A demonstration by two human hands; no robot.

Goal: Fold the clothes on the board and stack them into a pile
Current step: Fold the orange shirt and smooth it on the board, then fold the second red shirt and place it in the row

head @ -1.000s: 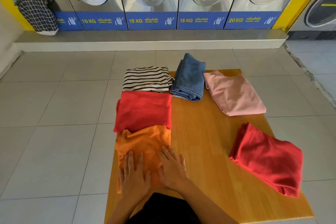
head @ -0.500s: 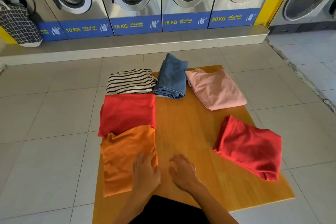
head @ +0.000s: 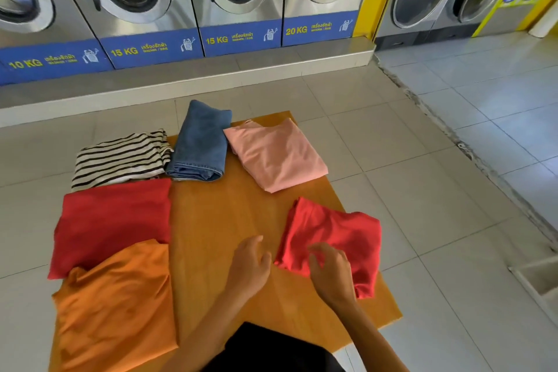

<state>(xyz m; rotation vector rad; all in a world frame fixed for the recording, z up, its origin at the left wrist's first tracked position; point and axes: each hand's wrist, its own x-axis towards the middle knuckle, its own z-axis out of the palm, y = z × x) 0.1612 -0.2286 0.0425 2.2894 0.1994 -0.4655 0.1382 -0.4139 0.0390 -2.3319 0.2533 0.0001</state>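
on the right side of the wooden board (head: 229,220), the crumpled red garment (head: 335,238) is lying loose, its longer run slanting from the far left corner down toward the near right edge. i am seeing the right hand (head: 330,272) sitting over the cloth's near left part, fingers (head: 314,254) loosely curled and a little apart, though i cannot tell whether they are touching or pinching fabric. the left hand (head: 250,266) is hovering over bare wood just left of the garment's near corner, fingers relaxed and slightly spread, holding nothing. so i am judging the right hand the nearer one, with the cloth lying ahead and to the right of both. the orange shirt (head: 117,308) is lying folded, well apart at the near left.
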